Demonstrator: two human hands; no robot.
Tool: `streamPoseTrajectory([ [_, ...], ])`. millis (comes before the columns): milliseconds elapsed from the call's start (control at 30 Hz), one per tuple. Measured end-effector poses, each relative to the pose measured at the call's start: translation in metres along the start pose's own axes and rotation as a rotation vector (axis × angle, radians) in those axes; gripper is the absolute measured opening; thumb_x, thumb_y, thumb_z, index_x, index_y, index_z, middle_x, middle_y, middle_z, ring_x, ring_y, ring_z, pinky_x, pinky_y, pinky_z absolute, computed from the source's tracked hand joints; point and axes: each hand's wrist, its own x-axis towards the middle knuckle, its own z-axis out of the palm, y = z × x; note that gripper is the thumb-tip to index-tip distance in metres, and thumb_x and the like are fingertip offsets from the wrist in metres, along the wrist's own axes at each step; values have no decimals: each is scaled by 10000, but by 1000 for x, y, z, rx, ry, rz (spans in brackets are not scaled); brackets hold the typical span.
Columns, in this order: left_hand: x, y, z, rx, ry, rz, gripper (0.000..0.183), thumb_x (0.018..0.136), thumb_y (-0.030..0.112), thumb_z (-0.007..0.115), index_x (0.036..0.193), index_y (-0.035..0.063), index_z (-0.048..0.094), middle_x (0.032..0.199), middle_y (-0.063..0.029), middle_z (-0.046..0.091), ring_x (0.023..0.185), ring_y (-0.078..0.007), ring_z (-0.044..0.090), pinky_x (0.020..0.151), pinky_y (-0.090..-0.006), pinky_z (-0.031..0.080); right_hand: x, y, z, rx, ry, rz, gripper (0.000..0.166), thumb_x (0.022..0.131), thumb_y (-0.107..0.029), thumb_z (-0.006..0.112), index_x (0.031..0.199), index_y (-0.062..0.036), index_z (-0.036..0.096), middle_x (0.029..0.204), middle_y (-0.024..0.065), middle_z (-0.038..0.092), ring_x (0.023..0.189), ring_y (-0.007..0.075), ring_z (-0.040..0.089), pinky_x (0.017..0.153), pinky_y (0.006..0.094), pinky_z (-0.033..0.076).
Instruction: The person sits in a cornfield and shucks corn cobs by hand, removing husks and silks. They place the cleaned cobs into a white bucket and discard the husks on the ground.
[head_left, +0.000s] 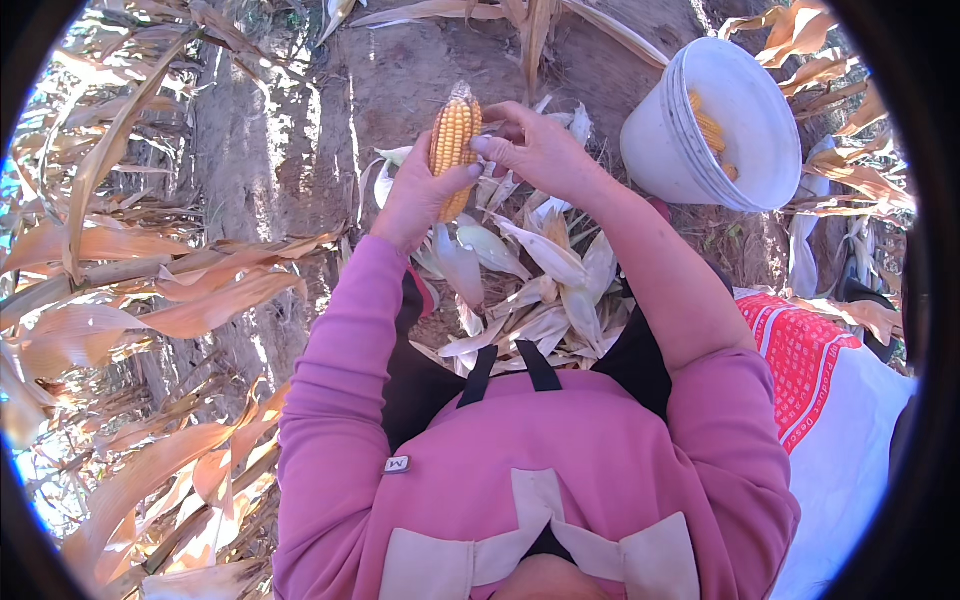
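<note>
An ear of yellow corn (454, 135), bare of husk over its visible kernels, points tip-up in front of me. My left hand (421, 191) grips its lower left side, with the thumb laid across the front. From the right, my right hand (536, 150) meets the same ear, its thumb on the kernels and its curled fingers partly hidden. Pale corn husks (555, 259) lie heaped on the ground below my hands, between my legs.
A white plastic bucket (652, 142) leans at the upper right, with several husked corn ears (709, 127) inside. A white and red printed sack (840, 420) lies at my right side. Dry corn stalks and leaves (217, 300) reach in from the left over bare soil (405, 60).
</note>
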Motion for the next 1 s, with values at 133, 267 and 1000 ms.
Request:
streamPoseTrajectory([
  [133,1,-1,4,137,-56,61,654,771,115,737,1318,22,389,1146,-80,549,1031,-139,549,888,-274,457,3,3,-7,93,24,62,522,894,-369,630,1189,47,517,929,114,658,768,130,625,649,265,505],
  [267,-1,2,8,332,-52,164,695,745,90,745,1330,17,377,1167,-90,545,1054,-151,544,898,-277,455,2,2,-14,152,-11,113,478,916,-389,597,1159,17,541,916,79,646,761,110,608,660,249,501],
  [1000,-1,-5,4,666,127,282,713,723,164,775,1315,43,396,1141,-133,594,1009,-218,607,882,-309,474,0,5,-16,-120,167,-178,214,878,-152,610,970,40,635,782,124,681,678,163,673,645,290,529],
])
